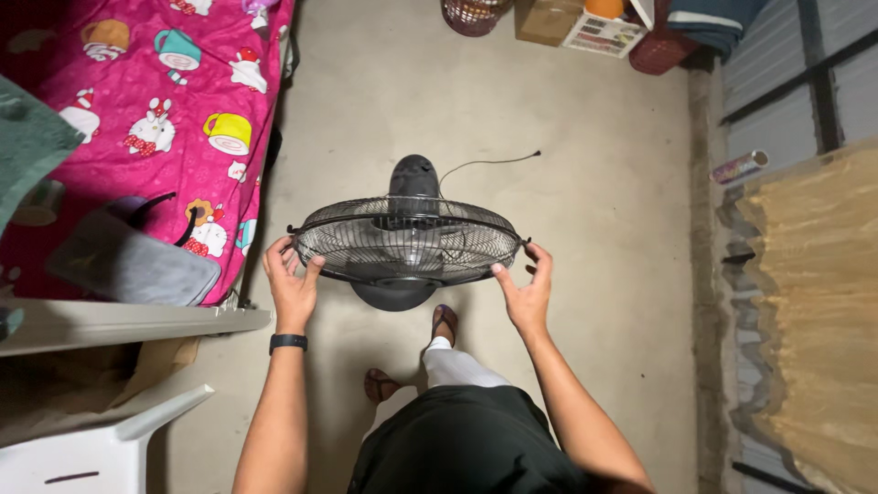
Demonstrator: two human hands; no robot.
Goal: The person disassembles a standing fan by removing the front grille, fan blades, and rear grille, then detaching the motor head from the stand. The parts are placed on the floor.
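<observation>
A black electric fan (408,240) stands on the concrete floor in front of me, its round wire cage tilted upward and its motor housing (413,177) behind. My left hand (291,282) grips the cage's left rim. A black band sits on that wrist. My right hand (524,291) holds the right rim, fingers curled over the wire. The fan's thin cord (485,163) trails off to the right on the floor.
A bed with a pink patterned sheet (155,119) and a grey bag (128,261) lies at left. A white plastic chair (101,448) is at lower left. Baskets and boxes (585,23) stand at the far wall. A beige curtain (814,311) hangs at right.
</observation>
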